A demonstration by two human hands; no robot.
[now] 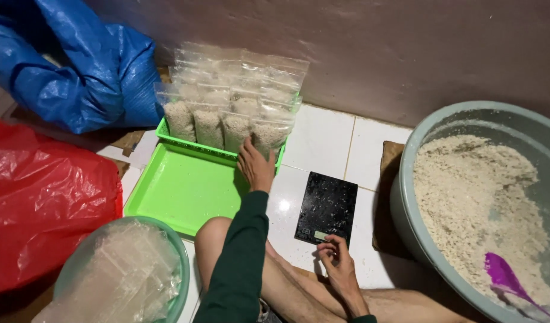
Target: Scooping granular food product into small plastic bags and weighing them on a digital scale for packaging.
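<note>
Here, left hand (255, 167) (fingers spread) presses four filled bags (224, 127); right hand (338, 263) loosely fingers scale (327, 207).

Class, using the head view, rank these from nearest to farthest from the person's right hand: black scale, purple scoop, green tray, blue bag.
From the right hand:
1. Black scale, touching the fingers, just above.
2. Green tray, to the left, mid-floor.
3. Purple scoop, far right, in the grain basin.
4. Blue bag, top left corner.
</note>
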